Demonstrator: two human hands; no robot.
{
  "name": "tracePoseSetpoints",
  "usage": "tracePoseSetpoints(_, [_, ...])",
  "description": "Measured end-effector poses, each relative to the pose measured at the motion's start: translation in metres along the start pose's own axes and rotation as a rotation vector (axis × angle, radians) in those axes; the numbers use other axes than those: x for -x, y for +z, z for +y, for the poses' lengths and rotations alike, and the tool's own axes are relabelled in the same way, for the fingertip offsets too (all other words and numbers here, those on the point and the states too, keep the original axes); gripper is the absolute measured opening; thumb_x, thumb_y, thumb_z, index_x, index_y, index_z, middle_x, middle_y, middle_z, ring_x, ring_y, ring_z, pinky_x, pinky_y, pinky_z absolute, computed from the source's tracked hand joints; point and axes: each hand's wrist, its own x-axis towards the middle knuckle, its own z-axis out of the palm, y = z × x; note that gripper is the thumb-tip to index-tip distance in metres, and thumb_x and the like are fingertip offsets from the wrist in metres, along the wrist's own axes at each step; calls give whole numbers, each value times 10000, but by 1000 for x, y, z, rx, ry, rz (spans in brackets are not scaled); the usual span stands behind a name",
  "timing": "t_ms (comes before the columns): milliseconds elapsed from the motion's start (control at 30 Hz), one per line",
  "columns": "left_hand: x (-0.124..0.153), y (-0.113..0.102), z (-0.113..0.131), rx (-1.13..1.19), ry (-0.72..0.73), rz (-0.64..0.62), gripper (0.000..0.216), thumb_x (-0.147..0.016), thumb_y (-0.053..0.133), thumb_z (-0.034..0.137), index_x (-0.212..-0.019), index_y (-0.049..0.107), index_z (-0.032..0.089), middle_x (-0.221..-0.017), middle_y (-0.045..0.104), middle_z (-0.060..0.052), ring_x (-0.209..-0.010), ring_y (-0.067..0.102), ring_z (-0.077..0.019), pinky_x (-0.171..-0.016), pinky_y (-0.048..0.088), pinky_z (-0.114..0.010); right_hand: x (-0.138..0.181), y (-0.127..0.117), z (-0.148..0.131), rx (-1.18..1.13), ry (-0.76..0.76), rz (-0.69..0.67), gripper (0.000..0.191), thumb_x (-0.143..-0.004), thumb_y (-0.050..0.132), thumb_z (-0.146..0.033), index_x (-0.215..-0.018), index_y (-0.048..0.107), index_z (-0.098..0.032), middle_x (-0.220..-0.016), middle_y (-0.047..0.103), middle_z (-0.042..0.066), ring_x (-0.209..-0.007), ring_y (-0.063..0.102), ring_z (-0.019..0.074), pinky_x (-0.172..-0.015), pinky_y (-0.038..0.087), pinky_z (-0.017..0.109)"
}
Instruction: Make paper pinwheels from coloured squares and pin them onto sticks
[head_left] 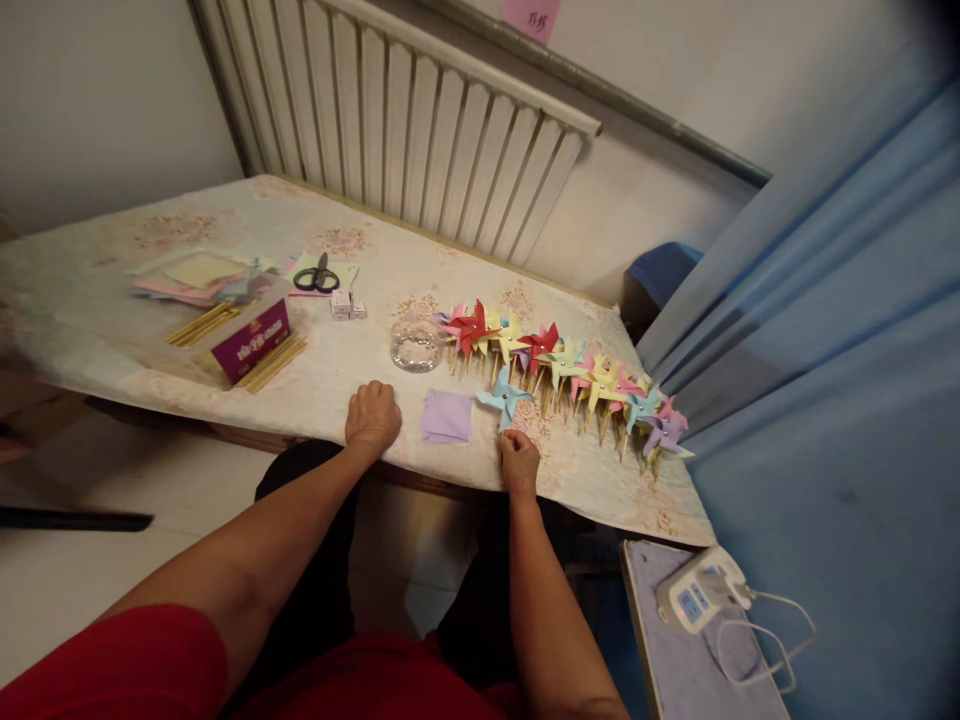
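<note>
My right hand (520, 460) is closed near the table's front edge, pinching a light blue paper pinwheel (505, 397) by its lower end. The stick is mostly hidden behind the blades and fingers. My left hand (373, 415) rests on the cloth as a loose fist, with nothing showing in it. Between the hands lies a small stack of purple paper squares (447, 417). Just behind the stack is a clear round container (416, 346) of small shiny pieces. A row of finished paper pinwheels (562, 365) in several colours lies on sticks beyond my right hand.
On the left are a purple-labelled pack (251, 341) with wooden sticks (274, 363), coloured paper sheets (199, 275), black scissors (318, 275) and small white boxes (347, 306). A radiator (420, 130) lines the back. At right, a blue curtain (817, 350) hangs beside a white corded device (701, 592).
</note>
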Motion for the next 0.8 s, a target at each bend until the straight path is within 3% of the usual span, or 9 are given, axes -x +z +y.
tracePoseSetpoints(800, [-1,-1,2,9,-23,-27,287,-916,389,195,-1019,651,142,-1100,631,-192,-1088,550,-343,-891,418,-458,-1,-2,-4,26,23,2,247,-677,563,-357,-750,723,-184,-629,648,-9,-656,554,181,-672,440,276])
